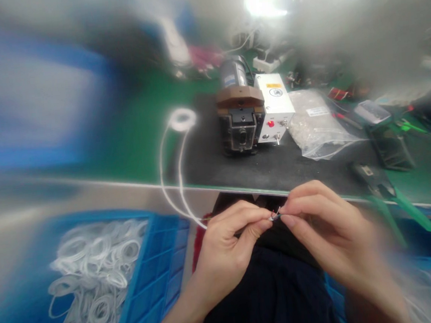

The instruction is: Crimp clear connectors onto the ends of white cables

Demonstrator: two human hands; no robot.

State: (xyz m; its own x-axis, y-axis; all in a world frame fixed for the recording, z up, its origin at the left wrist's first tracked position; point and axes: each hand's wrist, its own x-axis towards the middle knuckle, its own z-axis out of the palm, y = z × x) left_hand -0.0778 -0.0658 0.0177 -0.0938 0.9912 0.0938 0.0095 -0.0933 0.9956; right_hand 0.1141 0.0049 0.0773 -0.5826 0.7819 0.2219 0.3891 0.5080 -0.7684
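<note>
A white cable [180, 172] loops from a small coil [182, 119] on the bench down over its front edge to my left hand [233, 235]. Thumb and fingers of that hand pinch the cable near its end. Thin coloured wires [275, 215], one reddish and one dark, stick out between the two hands. My right hand [322, 222] has its thumb and forefinger pressed together at the tips of these wires. Both hands are in front of the bench edge, above the dark clothing on the lap.
A motorised machine [239, 114] with a white control box [275, 107] stands on a black mat. Right of it lie a plastic bag [319, 122] and green-handled pliers [391, 191]. A blue crate [149, 268] at lower left holds many coiled white cables [99, 262]; more coils are at lower right.
</note>
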